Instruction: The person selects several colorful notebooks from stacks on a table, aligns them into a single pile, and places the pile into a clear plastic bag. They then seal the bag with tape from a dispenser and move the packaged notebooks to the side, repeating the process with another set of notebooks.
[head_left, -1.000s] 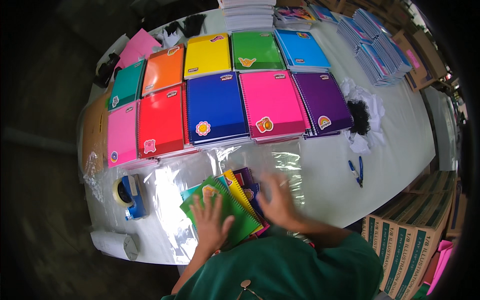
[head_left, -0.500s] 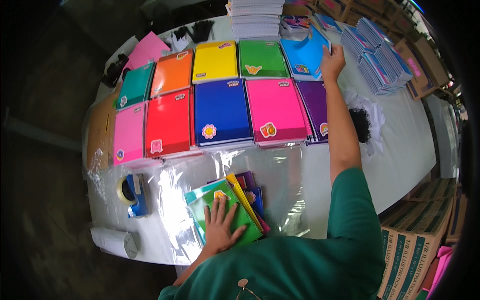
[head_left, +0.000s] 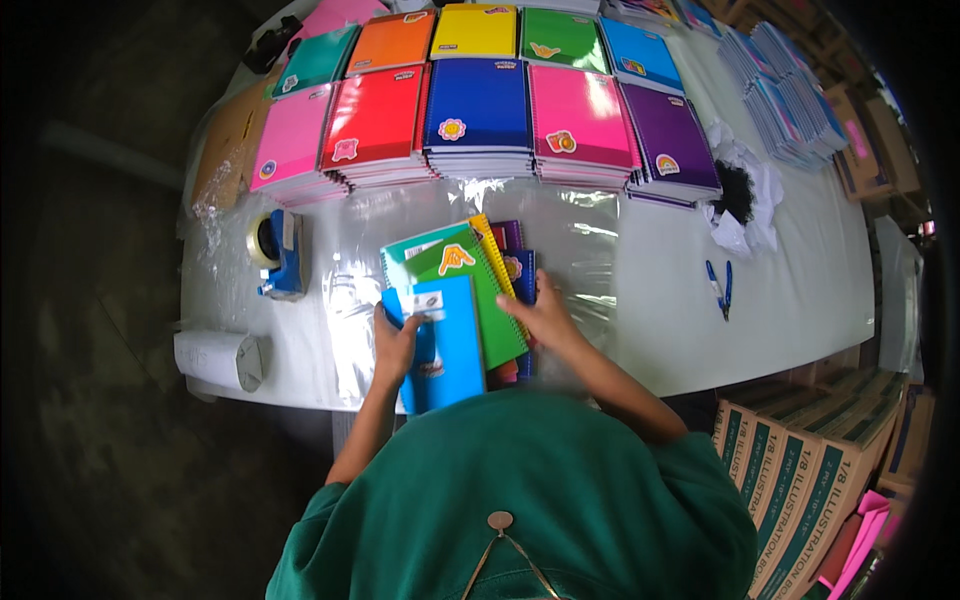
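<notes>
A loose, fanned pile of spiral notebooks lies in front of me on clear plastic film. A light blue notebook [head_left: 455, 345] is on top at the near left, its white label facing up. My left hand [head_left: 397, 345] grips its left edge, thumb on the cover. Beneath it are a green notebook [head_left: 490, 335] with a hand-shaped sticker, a teal one [head_left: 402, 258], a yellow one [head_left: 492, 250] and a dark blue one [head_left: 522, 268]. My right hand [head_left: 548, 315] clasps the pile's right side, thumb over the green notebook's edge; its lower fingers are partly hidden.
Two rows of notebook stacks, including a dark blue stack [head_left: 478, 110], stand across the table. At left are a blue tape dispenser [head_left: 288, 255] and a white wrapped bundle [head_left: 215, 358]. Blue-handled cutters [head_left: 719, 290] lie at right. Cartons [head_left: 800, 480] stand beside the table.
My right hand has come back from the far light blue stack to the pile. A light blue notebook now lies on the green one, and my left hand has shifted from the green cover to it.
</notes>
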